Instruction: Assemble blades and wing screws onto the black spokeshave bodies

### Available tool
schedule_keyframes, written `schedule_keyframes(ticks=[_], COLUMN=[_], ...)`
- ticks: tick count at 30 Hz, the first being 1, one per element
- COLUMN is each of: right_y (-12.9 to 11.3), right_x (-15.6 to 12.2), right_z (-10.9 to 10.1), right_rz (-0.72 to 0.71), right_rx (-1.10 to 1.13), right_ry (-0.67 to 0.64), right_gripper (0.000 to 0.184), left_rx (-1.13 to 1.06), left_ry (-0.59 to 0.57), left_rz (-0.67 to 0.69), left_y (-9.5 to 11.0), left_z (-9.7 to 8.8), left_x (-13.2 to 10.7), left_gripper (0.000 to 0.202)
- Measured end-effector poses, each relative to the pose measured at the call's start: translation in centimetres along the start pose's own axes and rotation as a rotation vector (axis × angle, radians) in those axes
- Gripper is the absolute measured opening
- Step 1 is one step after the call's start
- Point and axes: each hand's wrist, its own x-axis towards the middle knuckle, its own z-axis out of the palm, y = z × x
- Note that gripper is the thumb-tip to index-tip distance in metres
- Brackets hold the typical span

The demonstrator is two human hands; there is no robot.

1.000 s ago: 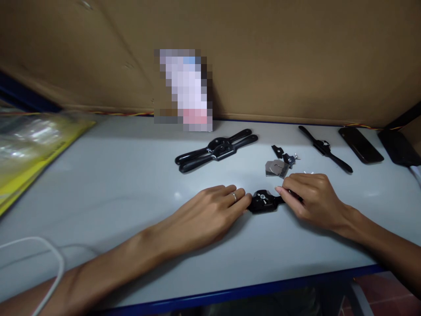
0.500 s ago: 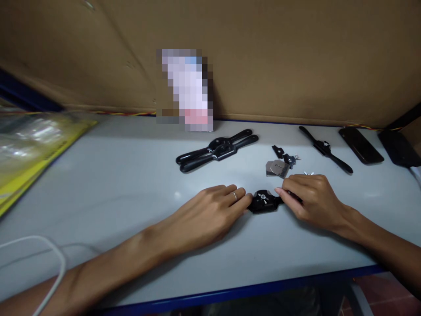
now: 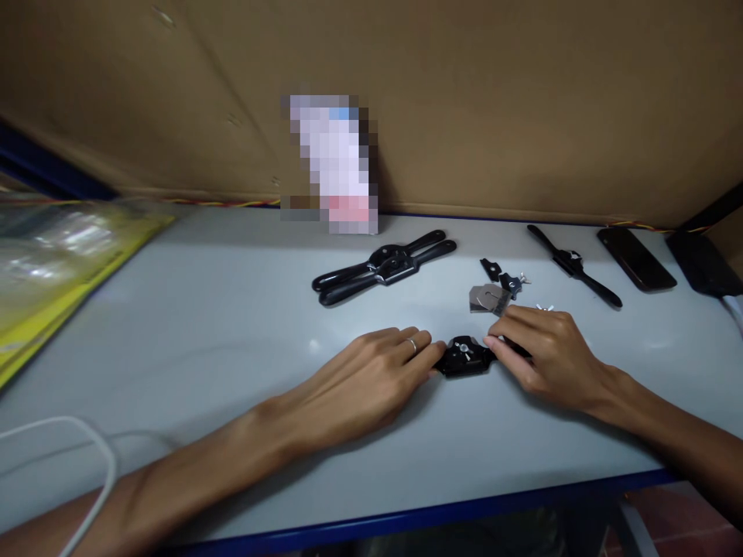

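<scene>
A black spokeshave [image 3: 466, 363] with a silver wing screw at its centre lies on the grey table between my hands. My left hand [image 3: 388, 367] is closed over its left handle, which the fingers hide. On the other side, my right hand [image 3: 542, 348] pinches the right handle between thumb and fingers. Just beyond the right hand are flat metal blades [image 3: 484, 299], a black cap piece [image 3: 491, 269] and another dark cap piece [image 3: 511, 285] with a screw. A small silver wing screw [image 3: 544, 308] shows partly behind that hand.
Two more black spokeshaves [image 3: 386, 267] lie side by side, and another spokeshave [image 3: 573, 264] rests at the right. Beyond it are a dark phone [image 3: 637, 259] and a black flat object [image 3: 705, 263]. Plastic packaging [image 3: 70, 247] lies left; a white cable [image 3: 107, 449] crosses my left forearm.
The view has shifted very slightly. Both hands keep the same hold on the spokeshave, and the other items have stayed where they were.
</scene>
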Motion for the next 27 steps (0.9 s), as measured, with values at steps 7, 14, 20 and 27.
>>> schedule_keyframes(ticks=[7,14,20,27], right_y=[-0.4,-0.7,-1.2,-0.3], right_x=[0.0,0.1,-0.2,0.1], right_z=[-0.2,0.1,0.4,0.0], right_rz=[-0.049,-0.104,-0.112,-0.061], right_rx=[-0.037,0.052,0.080,0.065], right_ry=[-0.046,-0.148,-0.133,-0.082], right_gripper=[0.024,0.027,0.027,0.027], left_rx=[-0.061,0.112,0.114,0.025], left_ry=[0.086,0.183,0.205,0.323], left_rz=[0.000,0.099,0.098,-0.122], left_y=[0.1,0.7,0.5,0.2], left_z=[0.0,-0.7,-0.9,-1.5], left_x=[-0.1,0.1,0.2,0.2], left_gripper=[0.023,0.023,0.023,0.033])
